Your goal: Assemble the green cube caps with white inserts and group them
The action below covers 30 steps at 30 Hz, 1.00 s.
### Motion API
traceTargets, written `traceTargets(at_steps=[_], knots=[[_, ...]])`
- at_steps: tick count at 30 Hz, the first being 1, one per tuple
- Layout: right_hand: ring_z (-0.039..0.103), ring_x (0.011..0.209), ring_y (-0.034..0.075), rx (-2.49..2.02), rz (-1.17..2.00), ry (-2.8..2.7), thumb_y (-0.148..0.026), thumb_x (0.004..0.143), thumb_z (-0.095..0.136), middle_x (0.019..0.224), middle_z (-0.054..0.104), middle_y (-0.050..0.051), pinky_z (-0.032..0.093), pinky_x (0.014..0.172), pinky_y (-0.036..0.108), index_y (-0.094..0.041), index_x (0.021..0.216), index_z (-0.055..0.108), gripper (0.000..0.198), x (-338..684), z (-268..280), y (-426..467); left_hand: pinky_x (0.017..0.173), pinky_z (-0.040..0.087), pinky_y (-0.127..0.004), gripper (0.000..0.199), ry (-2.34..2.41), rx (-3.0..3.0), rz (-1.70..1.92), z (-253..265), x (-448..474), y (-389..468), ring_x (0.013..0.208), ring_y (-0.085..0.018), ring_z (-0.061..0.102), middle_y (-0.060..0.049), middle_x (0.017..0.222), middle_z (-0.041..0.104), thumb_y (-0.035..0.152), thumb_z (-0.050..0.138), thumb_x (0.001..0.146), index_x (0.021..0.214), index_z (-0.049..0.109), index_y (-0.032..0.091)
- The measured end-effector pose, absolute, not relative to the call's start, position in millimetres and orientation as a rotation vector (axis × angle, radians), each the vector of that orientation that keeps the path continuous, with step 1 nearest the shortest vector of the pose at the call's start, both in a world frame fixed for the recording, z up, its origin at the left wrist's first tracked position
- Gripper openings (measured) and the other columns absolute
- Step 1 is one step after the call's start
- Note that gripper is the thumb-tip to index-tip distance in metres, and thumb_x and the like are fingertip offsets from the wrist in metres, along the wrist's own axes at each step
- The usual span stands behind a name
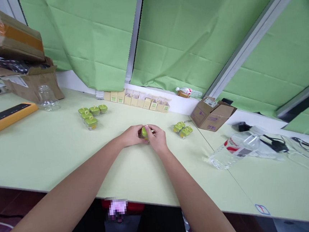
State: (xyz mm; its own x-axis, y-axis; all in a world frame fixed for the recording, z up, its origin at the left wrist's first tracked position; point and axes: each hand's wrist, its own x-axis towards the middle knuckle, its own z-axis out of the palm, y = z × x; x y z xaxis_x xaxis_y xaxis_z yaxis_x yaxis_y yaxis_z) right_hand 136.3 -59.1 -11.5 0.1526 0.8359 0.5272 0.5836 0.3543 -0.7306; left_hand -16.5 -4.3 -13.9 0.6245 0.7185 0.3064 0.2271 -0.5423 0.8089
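Both my hands meet over the middle of the table [126, 169], around a small clear container with a green lid [144, 132]. My left hand [131, 135] wraps the container from the left side. From the right, my right hand [158, 139] closes on it, with the thumb against the green lid. The fingers hide most of its body. Several like containers with green, loop-topped lids [91, 120] stand in a group to the left. Another group of green-lidded containers [182, 128] stands right of my hands.
Small beige boxes [135, 99] line the wall, some with raised flaps. A cardboard box [211, 114] and a large plastic bottle [234, 148] lie right, near cables [278, 143]. Left are a glass jar [47, 100], cartons [29, 81] and an orange-edged device [14, 115].
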Motion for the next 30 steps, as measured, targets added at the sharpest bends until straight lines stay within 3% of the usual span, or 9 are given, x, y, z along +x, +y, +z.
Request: traceTargets(at_steps=[10, 15, 21, 30], knots=[[0.066, 0.089, 0.019, -1.374, 0.454, -1.511, -0.042, 0.087, 0.058, 0.096, 0.072, 0.005, 0.054, 0.076, 0.028, -0.021, 0.089, 0.071, 0.025, 146, -25, -51, 0.060, 0.039, -0.026, 0.040, 0.765, 2.063, 0.836, -14, -17, -5, 0.069, -0.015, 0.052, -0.001, 0.078, 0.061, 0.044, 0.074, 0.067, 0.096, 0.066, 0.018], [0.065, 0.085, 0.018, -1.351, 0.542, -1.524, -0.046, 0.086, 0.058, 0.091, 0.070, 0.003, 0.052, 0.077, 0.029, -0.021, 0.087, 0.066, 0.026, 150, -23, -50, 0.068, 0.046, -0.027, 0.041, 0.661, 1.875, 0.874, -20, -15, -1, 0.077, -0.016, 0.057, -0.004, 0.089, 0.064, 0.039, 0.072, 0.072, 0.107, 0.064, 0.018], [0.064, 0.084, 0.019, -1.327, 0.712, -1.515, -0.049, 0.081, 0.064, 0.088, 0.068, 0.003, 0.051, 0.071, 0.028, -0.021, 0.087, 0.066, 0.029, 157, -21, -47, 0.072, 0.048, -0.029, 0.033, 0.605, 1.829, 0.852, -25, -13, 7, 0.075, -0.014, 0.058, -0.003, 0.083, 0.062, 0.037, 0.070, 0.076, 0.101, 0.065, 0.016], [0.063, 0.086, 0.019, -1.347, 0.674, -1.564, -0.048, 0.082, 0.061, 0.089, 0.067, 0.002, 0.050, 0.075, 0.030, -0.022, 0.086, 0.064, 0.027, 157, -20, -47, 0.079, 0.050, -0.032, 0.036, 0.535, 1.748, 0.816, -27, -13, 10, 0.083, -0.016, 0.062, -0.005, 0.092, 0.066, 0.037, 0.074, 0.075, 0.101, 0.063, 0.015]])
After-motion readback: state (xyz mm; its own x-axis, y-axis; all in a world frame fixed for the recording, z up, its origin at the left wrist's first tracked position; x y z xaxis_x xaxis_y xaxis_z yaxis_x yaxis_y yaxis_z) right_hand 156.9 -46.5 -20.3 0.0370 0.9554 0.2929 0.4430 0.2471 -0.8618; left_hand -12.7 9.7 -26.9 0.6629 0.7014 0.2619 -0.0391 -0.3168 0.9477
